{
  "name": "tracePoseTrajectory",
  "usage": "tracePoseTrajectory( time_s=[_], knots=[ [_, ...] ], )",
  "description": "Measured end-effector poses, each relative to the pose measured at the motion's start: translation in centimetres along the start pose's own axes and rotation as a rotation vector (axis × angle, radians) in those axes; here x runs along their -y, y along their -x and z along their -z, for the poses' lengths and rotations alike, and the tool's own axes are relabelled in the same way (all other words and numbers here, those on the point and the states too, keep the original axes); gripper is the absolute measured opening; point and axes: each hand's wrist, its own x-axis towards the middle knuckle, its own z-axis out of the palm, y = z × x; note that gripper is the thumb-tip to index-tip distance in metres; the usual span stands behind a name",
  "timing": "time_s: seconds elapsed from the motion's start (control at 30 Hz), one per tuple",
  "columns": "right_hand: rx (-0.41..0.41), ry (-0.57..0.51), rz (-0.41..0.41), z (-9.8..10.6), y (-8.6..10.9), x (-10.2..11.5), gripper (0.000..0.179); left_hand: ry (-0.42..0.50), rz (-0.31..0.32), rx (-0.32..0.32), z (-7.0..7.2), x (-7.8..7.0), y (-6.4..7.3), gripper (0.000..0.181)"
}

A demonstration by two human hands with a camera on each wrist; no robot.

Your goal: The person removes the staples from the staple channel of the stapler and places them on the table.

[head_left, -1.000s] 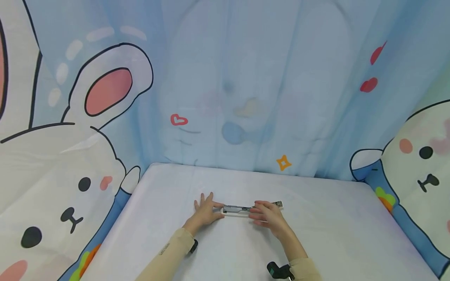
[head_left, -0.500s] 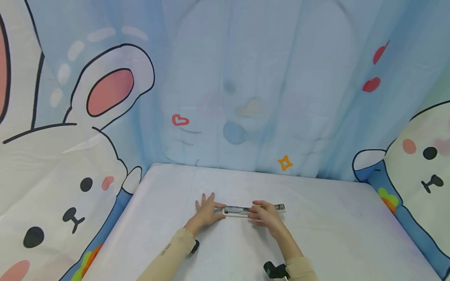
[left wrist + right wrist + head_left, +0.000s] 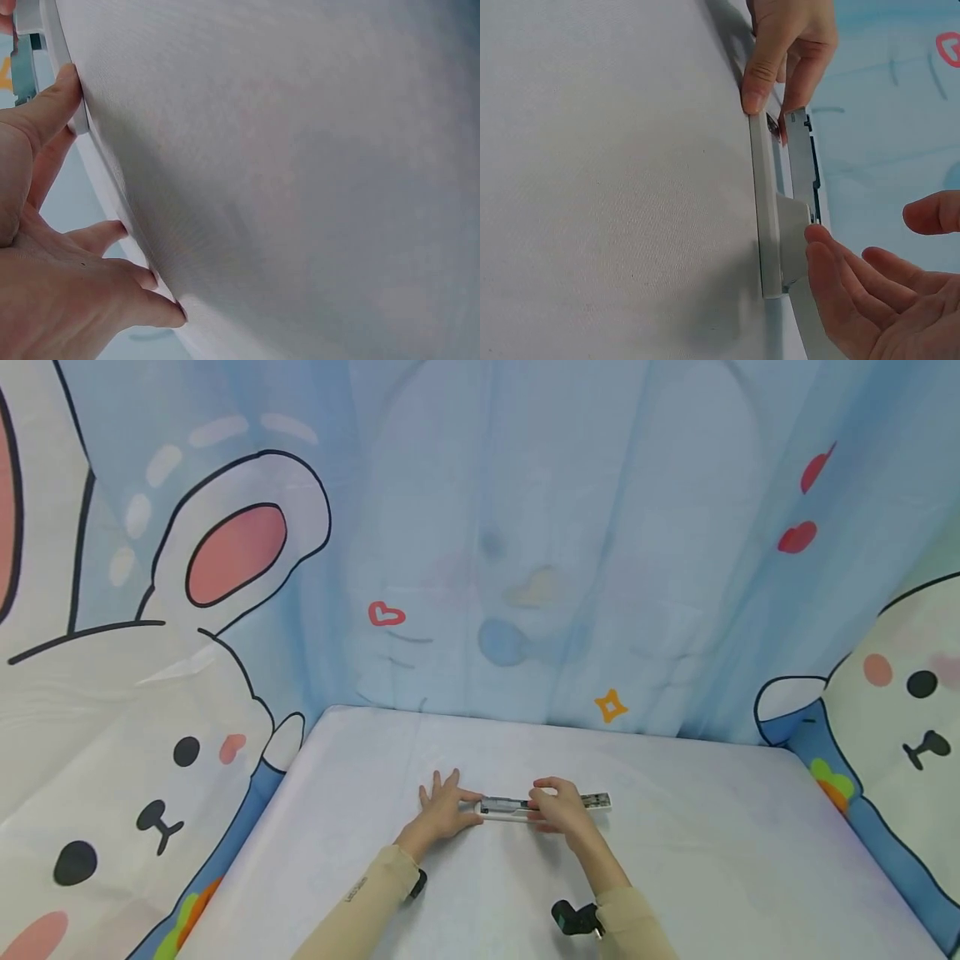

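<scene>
A long white stapler (image 3: 504, 815) lies across the table with its top cover (image 3: 597, 802) swung back to the right. The right wrist view shows its white base (image 3: 762, 202), the raised metal magazine (image 3: 802, 154) and the light housing (image 3: 793, 244) at the hinge. My left hand (image 3: 442, 812) pinches the base's left end between thumb and index finger. Its other fingers spread out on the table, as the left wrist view shows. Over the hinge side hovers my right hand (image 3: 564, 812), fingers loosely bent and thumb apart, one fingertip (image 3: 816, 234) right at the housing.
The white-covered table (image 3: 735, 843) reaches back to a blue printed curtain (image 3: 540, 527). Cartoon rabbits (image 3: 142, 760) are printed on the cloth at both sides. A black wrist camera (image 3: 573, 918) sits at my right cuff.
My right hand has shifted left along the stapler and its upper fingers have lifted and bent. More of the swung-back cover shows to its right. The left hand keeps its grip.
</scene>
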Motion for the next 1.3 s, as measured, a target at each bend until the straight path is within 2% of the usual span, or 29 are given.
tracePoseTrajectory(
  time_s=[0.4, 0.77, 1.0, 1.3],
  knots=[
    [-0.015, -0.06, -0.035, -0.9, -0.5, -0.5, 0.039, -0.004, 0.019, 0.01, -0.1, -0.1, 0.1, 0.038],
    [-0.092, -0.238, -0.079, -1.5, -0.8, -0.9, 0.037, 0.008, 0.001, 0.012, 0.1, 0.0, 0.0, 0.038],
    [-0.109, -0.247, -0.071, -1.9, -0.8, -1.1, 0.036, 0.012, 0.007, 0.015, -0.2, -0.2, 0.2, 0.037],
    [-0.14, -0.257, -0.043, -2.7, -1.2, -1.3, 0.03, -0.005, 0.02, 0.016, 0.1, -0.1, -0.1, 0.039]
  ],
)
